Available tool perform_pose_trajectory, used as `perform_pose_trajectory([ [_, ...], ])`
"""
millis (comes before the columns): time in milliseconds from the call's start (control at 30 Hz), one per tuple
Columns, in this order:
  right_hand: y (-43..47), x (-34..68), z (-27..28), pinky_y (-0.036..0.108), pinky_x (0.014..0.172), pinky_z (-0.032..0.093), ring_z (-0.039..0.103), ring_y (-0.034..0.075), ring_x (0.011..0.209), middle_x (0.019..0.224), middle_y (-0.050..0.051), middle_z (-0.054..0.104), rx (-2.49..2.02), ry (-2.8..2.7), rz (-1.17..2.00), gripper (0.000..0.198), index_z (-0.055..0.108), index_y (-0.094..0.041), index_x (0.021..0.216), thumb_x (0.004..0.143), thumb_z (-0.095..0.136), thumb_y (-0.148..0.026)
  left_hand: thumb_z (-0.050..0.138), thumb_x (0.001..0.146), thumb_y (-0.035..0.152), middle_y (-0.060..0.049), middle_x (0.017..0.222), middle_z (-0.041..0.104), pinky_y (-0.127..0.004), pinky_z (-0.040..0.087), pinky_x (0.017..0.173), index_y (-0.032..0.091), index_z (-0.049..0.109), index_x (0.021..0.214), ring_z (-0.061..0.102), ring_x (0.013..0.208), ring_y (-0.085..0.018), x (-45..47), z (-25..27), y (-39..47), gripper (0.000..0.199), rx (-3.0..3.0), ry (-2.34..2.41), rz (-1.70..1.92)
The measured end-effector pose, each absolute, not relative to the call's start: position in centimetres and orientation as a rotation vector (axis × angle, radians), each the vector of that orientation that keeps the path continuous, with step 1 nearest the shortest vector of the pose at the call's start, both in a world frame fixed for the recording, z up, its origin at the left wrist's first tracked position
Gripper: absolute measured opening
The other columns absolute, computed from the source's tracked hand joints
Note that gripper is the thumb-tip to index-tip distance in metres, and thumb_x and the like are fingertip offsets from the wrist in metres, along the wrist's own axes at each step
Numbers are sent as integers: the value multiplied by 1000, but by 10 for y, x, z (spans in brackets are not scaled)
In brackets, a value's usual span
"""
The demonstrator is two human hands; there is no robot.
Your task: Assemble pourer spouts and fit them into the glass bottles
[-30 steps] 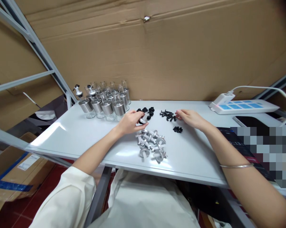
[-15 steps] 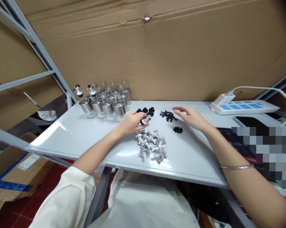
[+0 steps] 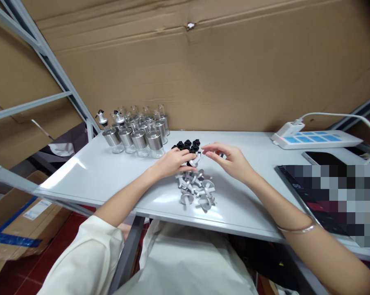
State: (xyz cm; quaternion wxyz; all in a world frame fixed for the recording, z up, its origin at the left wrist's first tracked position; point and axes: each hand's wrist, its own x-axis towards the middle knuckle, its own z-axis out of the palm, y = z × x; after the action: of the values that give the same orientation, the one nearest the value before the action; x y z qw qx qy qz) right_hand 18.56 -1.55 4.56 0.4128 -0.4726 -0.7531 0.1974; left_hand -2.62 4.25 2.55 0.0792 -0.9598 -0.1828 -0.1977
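My left hand (image 3: 174,162) is closed around a pourer spout (image 3: 194,161), a silvery piece with a black part at its tip. From the right, my right hand (image 3: 226,159) reaches close to that spout, thumb and fingertips drawn near each other; anything small between them is too hidden to make out. Behind the left fingers sits a cluster of black stoppers (image 3: 187,144). Just below both hands lies a pile of loose silver pourer spouts (image 3: 197,190). My right hand covers most of the small black parts beyond it.
Several glass bottles with steel sleeves (image 3: 139,140) stand at the back left, two fitted with pourer tops (image 3: 119,118). On the right are a power strip (image 3: 320,139) with a charger (image 3: 291,128), a phone (image 3: 323,157) and a dark tablet (image 3: 307,196). Cardboard (image 3: 203,73) backs the table.
My right hand has moved left from the small black levers to beside the spout. My left hand has shifted slightly right, still holding the spout, whose tip now shows turned upward.
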Motion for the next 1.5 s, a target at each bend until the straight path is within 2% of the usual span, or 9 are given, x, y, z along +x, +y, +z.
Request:
perform_pose_trajectory([
  [200, -15, 187, 45, 29, 65, 43, 58, 17, 73, 84, 6, 68, -1127, -1968, 563, 26, 68, -20, 84, 85, 53, -41, 35, 88, 57, -5, 90, 62, -26, 37, 74, 17, 54, 111, 57, 75, -14, -23, 25, 39, 49, -2869, -510, -475],
  [333, -15, 189, 47, 28, 64, 41, 56, 17, 73, 84, 5, 65, -1127, -1990, 584, 25, 63, -20, 82, 87, 50, -41, 37, 90, 53, -5, 93, 62, -26, 38, 76, 18, 53, 113, 57, 78, -14, -22, 28, 36, 45, -2869, -529, -476],
  [600, -11, 186, 42, 26, 59, 38, 50, 15, 63, 72, 2, 59, -1181, -1977, 570, 23, 51, -21, 75, 85, 48, -41, 41, 91, 31, -6, 93, 61, -27, 41, 76, 14, 49, 117, 58, 80, -15, -21, 30, 31, 31, -2872, -560, -525],
  [733, -11, 183, 40, 26, 57, 37, 47, 15, 60, 68, 1, 54, -1250, -2008, 486, 18, 45, -22, 74, 86, 42, -35, 39, 92, 31, -6, 90, 61, -26, 41, 75, 16, 50, 117, 57, 77, -15, -21, 29, 32, 31, -2844, -565, -555],
  [867, -13, 184, 40, 27, 58, 37, 45, 15, 59, 63, 0, 48, -1231, -2080, 407, 26, 40, -23, 69, 90, 34, -36, 38, 93, 31, -5, 88, 59, -27, 42, 74, 17, 51, 117, 56, 75, -14, -22, 29, 33, 31, -2821, -555, -576],
  [1033, -16, 184, 43, 27, 62, 39, 49, 15, 62, 66, 1, 53, -1211, -2148, 458, 30, 44, -22, 71, 93, 31, -37, 39, 91, 27, -6, 93, 59, -27, 42, 75, 17, 49, 118, 57, 77, -15, -21, 31, 33, 31, -2850, -588, -539],
  [1200, -18, 181, 47, 26, 58, 36, 44, 14, 56, 59, -1, 46, -1178, -2173, 404, 34, 38, -22, 64, 93, 30, -40, 38, 87, 19, -7, 96, 63, -28, 43, 78, 14, 46, 115, 59, 78, -15, -20, 33, 29, 30, -2951, -664, -576],
  [1333, -18, 181, 49, 26, 57, 35, 44, 14, 55, 58, -1, 46, -1165, -2161, 374, 38, 38, -22, 64, 93, 28, -44, 36, 86, 18, -7, 102, 64, -29, 44, 80, 15, 46, 113, 61, 85, -16, -20, 35, 26, 29, -2976, -689, -598],
  [1500, -20, 180, 49, 26, 54, 34, 41, 13, 51, 53, -2, 41, -1169, -2146, 373, 41, 35, -22, 60, 93, 28, -46, 37, 85, 18, -6, 93, 64, -28, 44, 76, 15, 48, 112, 59, 80, -16, -19, 37, 24, 29, -2961, -673, -569],
])
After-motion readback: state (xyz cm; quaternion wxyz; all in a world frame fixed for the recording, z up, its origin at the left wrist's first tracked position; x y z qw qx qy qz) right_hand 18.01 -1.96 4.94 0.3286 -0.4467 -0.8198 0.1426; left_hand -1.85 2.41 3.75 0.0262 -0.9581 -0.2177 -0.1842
